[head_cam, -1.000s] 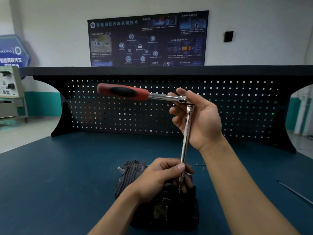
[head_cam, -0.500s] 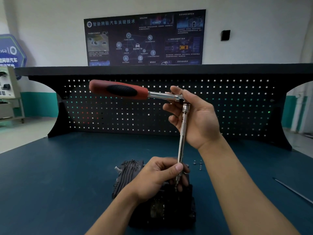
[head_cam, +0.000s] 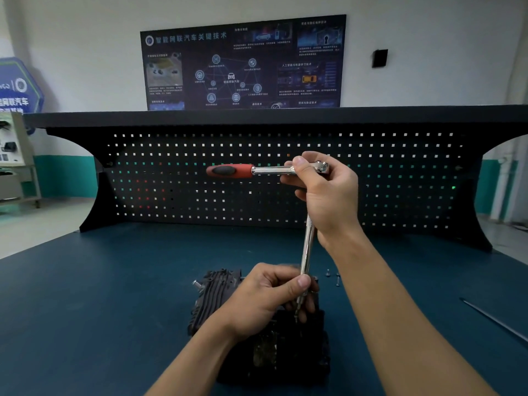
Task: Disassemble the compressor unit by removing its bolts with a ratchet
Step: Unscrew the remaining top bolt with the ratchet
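Our left grip (head_cam: 265, 298) pinches the low end of the long bar (head_cam: 307, 250), on top of the compressor unit (head_cam: 217, 292) on the worktop (head_cam: 85, 310) near us. Our right grip (head_cam: 325, 192) wraps the ratchet (head_cam: 228, 170) head up high. We should hold the bar straight and turn slowly, so it does not slip.

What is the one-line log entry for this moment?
right hand grips head of red-handled chrome ratchet | left hand pinches chrome extension bar at dark ribbed compressor unit
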